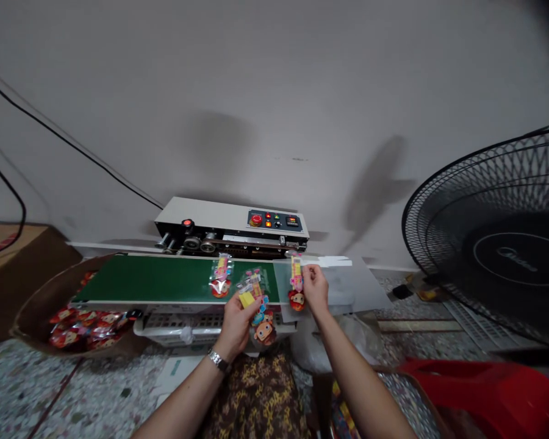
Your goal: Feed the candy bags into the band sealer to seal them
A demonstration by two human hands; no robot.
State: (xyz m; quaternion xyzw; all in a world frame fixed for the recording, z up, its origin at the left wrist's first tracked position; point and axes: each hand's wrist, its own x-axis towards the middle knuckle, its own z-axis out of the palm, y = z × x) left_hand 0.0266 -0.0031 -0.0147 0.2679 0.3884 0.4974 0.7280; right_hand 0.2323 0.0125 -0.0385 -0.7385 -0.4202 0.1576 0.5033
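Observation:
My left hand (238, 323), with a metal watch at its wrist, is closed around several clear packets (263, 326) printed with cartoon figures. They are held in front of a green conveyor belt (155, 280). My right hand (315, 285) pinches the right edge of one cartoon packet (296, 283), upright at the feeding end of a band sealing machine (229, 219). Farther left on the belt lies another packet (221, 277), apart from both hands. Red and green lights glow on the machine's control panel (274, 220).
A sack of finished-looking red packets (86, 329) stands below the belt's left end, beside a cardboard box (22, 268). A large black fan (494, 244) is at the right, above a red plastic stool (489, 390). A white basket (178, 326) sits under the belt.

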